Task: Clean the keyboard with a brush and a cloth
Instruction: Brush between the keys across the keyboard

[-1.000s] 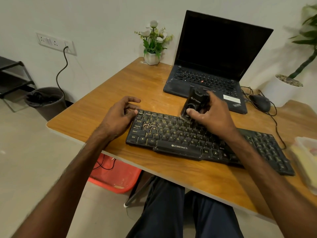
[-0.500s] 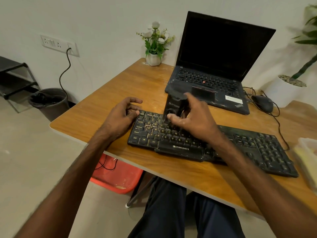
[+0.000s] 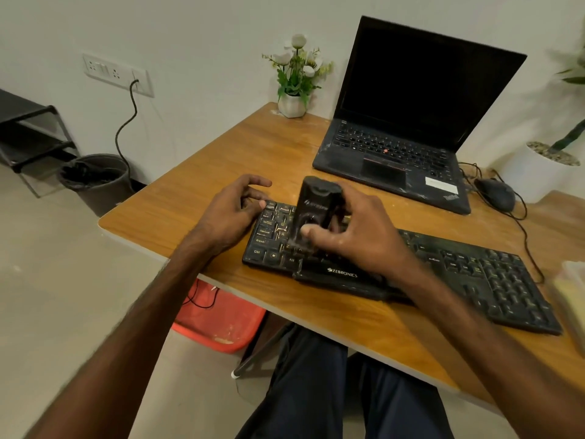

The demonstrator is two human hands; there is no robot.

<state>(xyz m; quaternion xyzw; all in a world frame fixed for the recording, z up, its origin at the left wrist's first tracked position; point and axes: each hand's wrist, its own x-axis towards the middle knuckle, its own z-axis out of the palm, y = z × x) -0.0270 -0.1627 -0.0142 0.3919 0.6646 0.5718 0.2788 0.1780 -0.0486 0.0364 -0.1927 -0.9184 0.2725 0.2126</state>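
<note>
Mid-frame, on a wooden table [image 3: 221, 172]: a black ZEBRONICS keyboard [image 3: 474, 274], laid slantwise from the centre down toward the lower right edge. Gripped in the right hand [image 3: 357, 239], a chunky black brush [image 3: 311, 210], held upright with the thumb across its front and the fingers curled behind. Working end down on the left-hand block of keys, just above the logo bar. Bristles blurred, so hard to say how firmly pressed. Left hand [image 3: 231, 213] at the keyboard's upper-left corner, fingers loosely bent, fingertips apparently touching the corner edge, seemingly steadying the board. Clamped on nothing. Hands close together but apart, not touching.

Judged to be the brushing step, somewhere early to middle. Brush at the left end, with the long run of keys and the number pad toward the lower right yet to be covered, and the cloth wipe not begun. No cloth plainly visible; possibly inside the pale container [image 3: 573, 296] cut off at the right edge, but cannot tell.

Next, most likely: short strokes along the rows, moving rightward, flicking dust out of the gaps and off the near edge rather than toward the open laptop [image 3: 405, 122] in the upper right. Calls for a light touch on the keycaps, with the left hand planted to stop the board sliding. Worth minding the cables beside the mouse [image 3: 495, 193], trailing close to the keyboard's far side.
</note>
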